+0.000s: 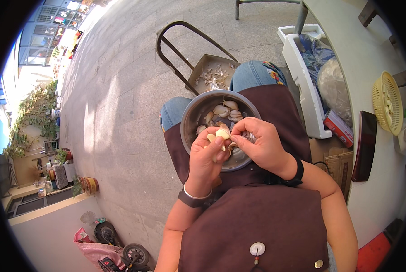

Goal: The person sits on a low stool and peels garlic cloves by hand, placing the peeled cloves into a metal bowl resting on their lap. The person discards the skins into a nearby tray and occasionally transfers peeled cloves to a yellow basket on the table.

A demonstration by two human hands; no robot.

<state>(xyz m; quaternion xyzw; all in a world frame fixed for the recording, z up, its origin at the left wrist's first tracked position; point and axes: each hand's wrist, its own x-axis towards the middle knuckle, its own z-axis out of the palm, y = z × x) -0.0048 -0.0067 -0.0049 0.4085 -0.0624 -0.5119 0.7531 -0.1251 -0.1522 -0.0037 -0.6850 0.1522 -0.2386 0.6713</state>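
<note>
A steel bowl [188, 119] rests on my lap, over a dark apron [257, 217], with unpeeled garlic cloves [220, 109] and loose skins inside. Above its near part, my left hand [208, 151] holds several peeled garlic cloves [222, 133] between thumb and fingers. The topmost clove has some skin at its upper end. My right hand [257, 141] touches this clove from the right, thumb and forefinger pinched on thin garlic skin. Its other fingers are curled, and clear-looking skin or film shows beside them.
Beyond my knees a metal dustpan [203, 68] holds garlic skins. At right stand a foam box [306, 98] with plastic bags and a red carton [338, 128], and a pale table [362, 200] bearing a phone [364, 146] and a yellow basket [379, 102] with peeled cloves.
</note>
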